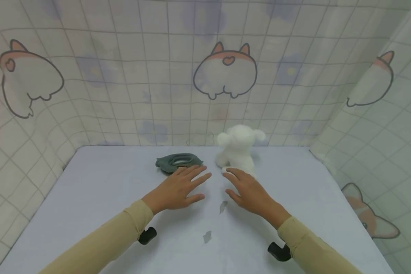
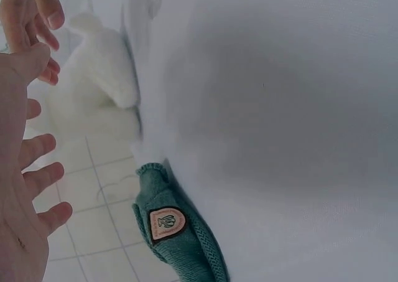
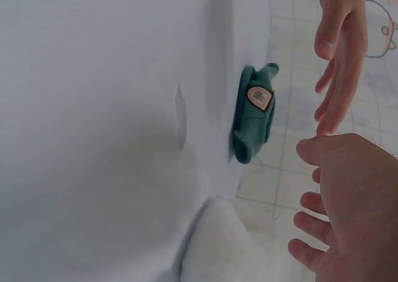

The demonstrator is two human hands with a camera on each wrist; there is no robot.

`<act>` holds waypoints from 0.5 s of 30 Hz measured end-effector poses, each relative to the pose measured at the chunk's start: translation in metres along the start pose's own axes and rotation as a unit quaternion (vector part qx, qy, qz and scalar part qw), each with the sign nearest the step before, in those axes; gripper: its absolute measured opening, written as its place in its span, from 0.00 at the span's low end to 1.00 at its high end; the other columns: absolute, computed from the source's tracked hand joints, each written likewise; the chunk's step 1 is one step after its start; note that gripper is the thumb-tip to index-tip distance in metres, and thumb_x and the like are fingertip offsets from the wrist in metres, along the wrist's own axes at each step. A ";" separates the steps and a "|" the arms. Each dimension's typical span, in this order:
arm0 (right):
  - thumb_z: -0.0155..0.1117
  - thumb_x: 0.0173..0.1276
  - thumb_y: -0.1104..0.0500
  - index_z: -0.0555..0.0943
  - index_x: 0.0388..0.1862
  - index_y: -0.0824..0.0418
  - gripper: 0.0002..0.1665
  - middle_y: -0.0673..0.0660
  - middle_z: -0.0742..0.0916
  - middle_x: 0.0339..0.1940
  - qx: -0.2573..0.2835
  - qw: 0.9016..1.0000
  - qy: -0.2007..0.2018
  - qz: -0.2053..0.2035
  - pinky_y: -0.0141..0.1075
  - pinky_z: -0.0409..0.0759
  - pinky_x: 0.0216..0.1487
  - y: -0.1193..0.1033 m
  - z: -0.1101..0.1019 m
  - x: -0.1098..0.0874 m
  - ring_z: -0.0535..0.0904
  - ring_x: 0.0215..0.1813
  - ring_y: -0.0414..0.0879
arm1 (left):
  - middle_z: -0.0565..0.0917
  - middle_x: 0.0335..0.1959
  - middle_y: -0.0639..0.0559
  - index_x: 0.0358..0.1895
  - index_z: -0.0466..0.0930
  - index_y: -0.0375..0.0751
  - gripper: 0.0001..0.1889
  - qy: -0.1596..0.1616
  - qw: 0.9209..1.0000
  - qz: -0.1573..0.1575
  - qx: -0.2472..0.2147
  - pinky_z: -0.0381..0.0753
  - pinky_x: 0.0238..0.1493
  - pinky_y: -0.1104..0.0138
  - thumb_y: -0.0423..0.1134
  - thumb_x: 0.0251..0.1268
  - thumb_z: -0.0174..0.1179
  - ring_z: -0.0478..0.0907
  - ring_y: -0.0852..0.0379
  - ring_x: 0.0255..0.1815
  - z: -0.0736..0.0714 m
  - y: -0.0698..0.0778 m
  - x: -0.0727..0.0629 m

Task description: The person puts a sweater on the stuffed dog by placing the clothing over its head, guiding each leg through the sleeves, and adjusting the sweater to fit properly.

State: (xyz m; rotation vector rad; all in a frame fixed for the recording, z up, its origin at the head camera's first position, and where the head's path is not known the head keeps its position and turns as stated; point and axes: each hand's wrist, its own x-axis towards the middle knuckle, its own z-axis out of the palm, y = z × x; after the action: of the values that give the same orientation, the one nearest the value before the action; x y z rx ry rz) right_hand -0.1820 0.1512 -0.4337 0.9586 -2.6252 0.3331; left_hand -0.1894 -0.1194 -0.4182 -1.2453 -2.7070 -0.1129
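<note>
A green knitted piece (image 1: 166, 163), folded, with an opening on top, lies toward the back of the white table. Its pinkish patch (image 2: 167, 223) shows in the left wrist view. To its right a white fluffy stuffed animal (image 1: 239, 148) with round ears sits upright. My left hand (image 1: 178, 189) hovers just in front of the knitted piece, fingers spread and holding nothing. In front of the plush my right hand (image 1: 249, 192) hangs over the table, fingers apart and also holding nothing. Both palms face down and inward.
Two small grey diamond-shaped marks (image 1: 207, 236) lie on the white tabletop (image 1: 106, 182) between the forearms. A grid-patterned curtain (image 1: 178, 106) with corgi drawings surrounds the table at the back and sides. Black devices (image 1: 279, 252) sit under the cuffs.
</note>
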 end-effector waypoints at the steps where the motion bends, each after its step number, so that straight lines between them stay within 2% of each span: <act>1: 0.71 0.62 0.54 0.74 0.63 0.59 0.31 0.59 0.79 0.63 -0.001 1.000 0.001 0.003 0.49 0.78 0.61 0.001 0.000 -0.001 0.76 0.63 0.54 | 0.61 0.76 0.48 0.76 0.56 0.54 0.34 -0.001 1.000 0.001 0.002 0.65 0.70 0.47 0.60 0.71 0.49 0.61 0.48 0.75 0.001 0.000 0.002; 11: 0.70 0.62 0.54 0.75 0.62 0.59 0.30 0.59 0.78 0.64 -0.006 1.000 0.007 0.026 0.49 0.78 0.59 0.015 0.002 -0.009 0.77 0.63 0.55 | 0.61 0.76 0.49 0.76 0.55 0.53 0.34 -0.011 1.000 -0.006 -0.008 0.65 0.70 0.47 0.60 0.72 0.48 0.61 0.48 0.75 0.009 -0.001 0.011; 15: 0.69 0.63 0.54 0.75 0.62 0.60 0.30 0.60 0.78 0.64 -0.006 0.999 0.002 0.036 0.51 0.78 0.59 0.018 0.001 -0.011 0.77 0.63 0.56 | 0.62 0.75 0.48 0.75 0.56 0.52 0.33 -0.002 1.000 0.002 -0.010 0.65 0.70 0.47 0.59 0.72 0.48 0.62 0.47 0.74 0.013 -0.001 0.015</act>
State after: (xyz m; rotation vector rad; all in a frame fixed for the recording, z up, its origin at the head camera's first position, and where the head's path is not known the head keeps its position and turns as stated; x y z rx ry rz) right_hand -0.1865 0.1705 -0.4409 0.8610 -2.6596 0.3353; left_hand -0.2015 -0.1069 -0.4285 -1.2578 -2.7131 -0.1369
